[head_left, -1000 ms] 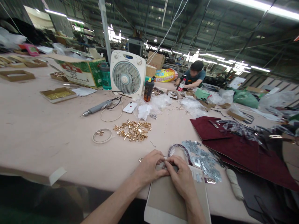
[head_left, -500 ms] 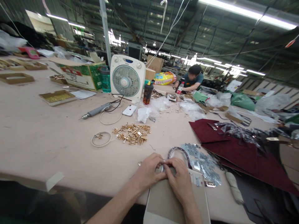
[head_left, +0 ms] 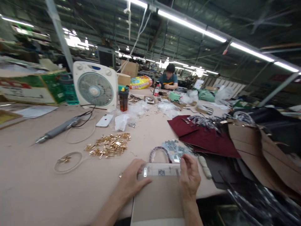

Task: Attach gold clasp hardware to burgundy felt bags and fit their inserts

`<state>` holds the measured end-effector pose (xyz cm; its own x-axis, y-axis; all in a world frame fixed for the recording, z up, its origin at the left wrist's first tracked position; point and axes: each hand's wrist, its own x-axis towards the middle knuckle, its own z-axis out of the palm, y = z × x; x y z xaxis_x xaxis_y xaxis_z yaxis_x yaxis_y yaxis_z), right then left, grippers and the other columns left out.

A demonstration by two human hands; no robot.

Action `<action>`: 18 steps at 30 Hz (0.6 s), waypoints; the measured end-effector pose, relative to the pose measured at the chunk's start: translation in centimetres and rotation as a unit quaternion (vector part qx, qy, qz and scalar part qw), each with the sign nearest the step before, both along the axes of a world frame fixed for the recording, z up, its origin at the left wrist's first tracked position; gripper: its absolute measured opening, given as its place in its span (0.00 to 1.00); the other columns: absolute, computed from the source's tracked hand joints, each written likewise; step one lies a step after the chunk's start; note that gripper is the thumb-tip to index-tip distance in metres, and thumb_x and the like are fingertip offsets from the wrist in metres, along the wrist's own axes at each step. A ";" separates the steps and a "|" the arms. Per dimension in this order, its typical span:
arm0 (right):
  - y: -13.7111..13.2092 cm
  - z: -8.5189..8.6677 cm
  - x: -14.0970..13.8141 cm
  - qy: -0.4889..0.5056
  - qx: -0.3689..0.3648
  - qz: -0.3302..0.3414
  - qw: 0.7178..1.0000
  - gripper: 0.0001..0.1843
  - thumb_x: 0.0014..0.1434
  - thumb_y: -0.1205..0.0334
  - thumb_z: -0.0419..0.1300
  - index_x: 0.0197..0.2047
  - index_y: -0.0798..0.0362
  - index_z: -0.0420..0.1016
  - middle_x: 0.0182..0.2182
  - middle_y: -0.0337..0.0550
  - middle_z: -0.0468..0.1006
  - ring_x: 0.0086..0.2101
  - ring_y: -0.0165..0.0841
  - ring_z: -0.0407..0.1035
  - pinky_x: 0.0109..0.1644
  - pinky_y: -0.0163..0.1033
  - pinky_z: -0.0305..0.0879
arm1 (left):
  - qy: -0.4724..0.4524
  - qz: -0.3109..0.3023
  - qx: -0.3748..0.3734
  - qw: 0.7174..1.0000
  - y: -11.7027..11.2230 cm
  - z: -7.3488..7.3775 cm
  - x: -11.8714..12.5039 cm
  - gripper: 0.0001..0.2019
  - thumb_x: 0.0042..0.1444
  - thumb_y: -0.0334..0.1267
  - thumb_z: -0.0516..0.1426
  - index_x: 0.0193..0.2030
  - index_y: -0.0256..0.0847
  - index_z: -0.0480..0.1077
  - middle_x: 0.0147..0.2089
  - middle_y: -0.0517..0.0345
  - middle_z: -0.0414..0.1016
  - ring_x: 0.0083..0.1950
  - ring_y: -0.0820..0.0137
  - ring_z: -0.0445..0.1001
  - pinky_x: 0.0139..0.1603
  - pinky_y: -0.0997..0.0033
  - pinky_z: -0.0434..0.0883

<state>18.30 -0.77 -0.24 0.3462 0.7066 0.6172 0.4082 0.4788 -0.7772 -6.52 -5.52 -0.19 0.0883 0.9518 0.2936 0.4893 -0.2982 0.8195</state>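
Note:
A tan bag panel [head_left: 160,194] lies at the near edge of the table, with a pale strip and a small metal fitting [head_left: 161,172] along its top edge. My left hand [head_left: 132,179] grips the panel's top left corner. My right hand [head_left: 190,175] holds the top right corner, fingers curled over the edge. A dark handle loop [head_left: 158,151] sticks up behind the panel. A heap of silver metal plates [head_left: 175,147] sits just beyond it, and a pile of gold fittings [head_left: 107,147] lies to the left.
Dark red panels [head_left: 204,138] and brown board pieces [head_left: 258,147] cover the right side. A white fan [head_left: 95,85], a grey power tool [head_left: 57,128], a phone [head_left: 104,120], a bottle [head_left: 123,99] and plastic bags stand further back. Another person [head_left: 168,80] sits at the far end.
My hands have moved apart from the middle of the panel's top edge to its two corners. The camera has swung to the right.

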 end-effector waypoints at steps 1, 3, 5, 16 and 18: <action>0.6 0.3 1.9 0.002 -0.004 -0.048 0.999 0.20 0.69 0.50 0.60 0.57 0.53 0.75 0.50 0.51 0.77 0.48 0.42 0.73 0.56 0.51 0.70 | 0.012 0.002 0.006 1.000 0.1 -0.2 0.0 0.22 0.53 0.38 0.70 0.54 0.48 0.72 0.52 0.57 0.76 0.46 0.65 0.77 0.48 0.63 0.78; 1.7 0.6 6.0 -0.029 -0.028 -0.135 0.990 0.24 0.67 0.47 0.60 0.58 0.54 0.75 0.50 0.53 0.77 0.46 0.42 0.73 0.55 0.50 0.70 | 0.036 0.001 0.021 0.999 0.3 -0.5 0.0 0.22 0.56 0.39 0.68 0.57 0.49 0.71 0.55 0.56 0.76 0.47 0.64 0.78 0.49 0.62 0.79; 2.3 0.2 9.9 -0.098 -0.074 -0.192 0.974 0.29 0.64 0.44 0.62 0.59 0.56 0.76 0.51 0.56 0.75 0.50 0.46 0.71 0.58 0.52 0.67 | 0.060 -0.005 0.040 0.997 0.5 -0.9 0.0 0.22 0.59 0.41 0.67 0.59 0.50 0.69 0.59 0.55 0.75 0.50 0.63 0.78 0.50 0.60 0.80; 2.0 -3.5 15.2 -0.147 -0.171 -0.170 0.959 0.28 0.60 0.48 0.60 0.57 0.56 0.79 0.51 0.59 0.78 0.51 0.51 0.71 0.61 0.57 0.64 | 0.184 -0.059 0.192 0.962 -0.8 0.9 3.5 0.16 0.68 0.36 0.57 0.61 0.48 0.69 0.62 0.48 0.73 0.63 0.57 0.72 0.64 0.51 0.75; 2.2 -2.6 14.4 0.003 -0.156 -0.131 0.979 0.28 0.56 0.47 0.64 0.55 0.55 0.79 0.51 0.56 0.79 0.52 0.50 0.71 0.60 0.55 0.65 | 0.202 -0.101 0.175 0.958 -1.0 2.0 5.8 0.17 0.67 0.36 0.58 0.62 0.48 0.69 0.63 0.48 0.73 0.63 0.56 0.72 0.64 0.50 0.74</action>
